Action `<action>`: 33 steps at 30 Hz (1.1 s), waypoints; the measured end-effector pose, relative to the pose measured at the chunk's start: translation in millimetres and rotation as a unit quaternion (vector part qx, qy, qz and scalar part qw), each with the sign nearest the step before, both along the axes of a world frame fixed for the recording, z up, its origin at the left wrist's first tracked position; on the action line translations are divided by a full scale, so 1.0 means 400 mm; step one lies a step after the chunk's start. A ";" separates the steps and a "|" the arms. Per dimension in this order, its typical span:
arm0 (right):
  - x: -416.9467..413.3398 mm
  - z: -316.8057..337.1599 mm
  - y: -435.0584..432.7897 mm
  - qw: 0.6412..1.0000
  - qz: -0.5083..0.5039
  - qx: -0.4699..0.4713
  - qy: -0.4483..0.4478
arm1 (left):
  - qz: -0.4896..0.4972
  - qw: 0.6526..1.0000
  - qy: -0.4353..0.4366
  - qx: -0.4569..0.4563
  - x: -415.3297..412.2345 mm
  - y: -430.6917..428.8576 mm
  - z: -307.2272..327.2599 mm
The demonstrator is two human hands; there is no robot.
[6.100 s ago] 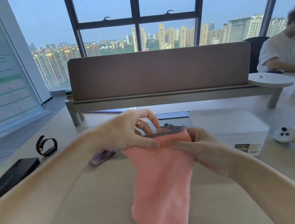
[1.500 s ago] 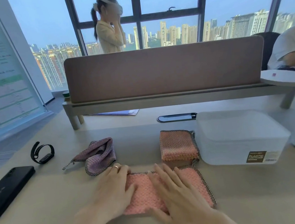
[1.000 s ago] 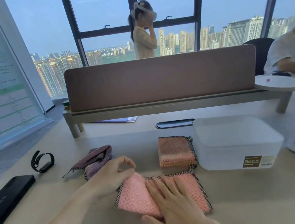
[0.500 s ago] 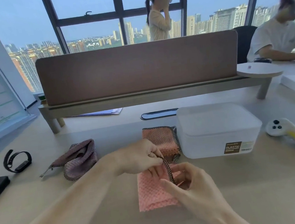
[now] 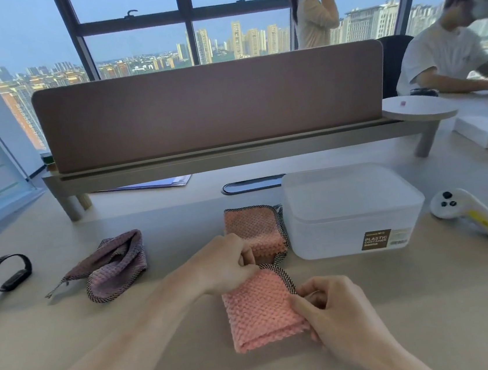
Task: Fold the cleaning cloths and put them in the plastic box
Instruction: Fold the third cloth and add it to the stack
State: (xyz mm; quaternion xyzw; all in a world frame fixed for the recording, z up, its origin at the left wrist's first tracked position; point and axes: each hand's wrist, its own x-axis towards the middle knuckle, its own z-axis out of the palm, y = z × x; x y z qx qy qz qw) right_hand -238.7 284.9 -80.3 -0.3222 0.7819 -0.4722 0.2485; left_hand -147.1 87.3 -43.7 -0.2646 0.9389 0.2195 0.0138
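The person is working at the near middle of the worktop (image 5: 432, 300), both hands on a pink cloth (image 5: 260, 310). The left hand (image 5: 227, 265) is pinching the cloth's far left corner, thumb and forefinger closed on the checked trim. The right hand (image 5: 329, 306) is pinching the right edge lower down, fingers curled shut on the same trim. Holding two points of the border like this looks like a way of lining the layers up so the fold is lying square; I judge the fold to be nearly finished.

The cloth is lying flat as a doubled rectangle. Its long axis is running near to far, leaning a little to the left at the far end. The rounded fold is facing the person at the near end, and the trimmed edges are pointing to the far right.

A folded cloth (image 5: 254, 232) is sitting just beyond it, touching or nearly touching the left wall of the box (image 5: 351, 227); I cannot tell which. Parking it there is probably keeping it handy for loading. The box is standing to the right with its lid on, so nothing is going in yet.

A purple cloth (image 5: 109, 265) is lying crumpled to the left, well apart, waiting its turn.
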 end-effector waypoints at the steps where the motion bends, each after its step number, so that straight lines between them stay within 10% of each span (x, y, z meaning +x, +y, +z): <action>1: -0.002 -0.002 -0.002 1.000 -0.002 0.002 0.017 | -0.001 1.000 0.008 -0.003 -0.002 0.000 0.001; 14: -0.001 -0.017 0.019 0.976 0.016 0.073 0.205 | -0.016 0.965 0.159 -0.206 0.057 0.127 -0.072; 22: 0.012 -0.013 0.001 0.897 0.090 0.038 0.431 | -0.074 0.986 0.004 -0.149 0.099 0.168 -0.159; 29: -0.004 -0.091 -0.028 0.879 0.221 0.131 0.401 | 0.068 0.991 0.096 -0.058 0.143 0.080 -0.107; 33: 0.002 -0.068 -0.021 0.868 0.237 0.171 0.400 | 0.103 0.995 -0.006 -0.008 0.106 0.041 -0.038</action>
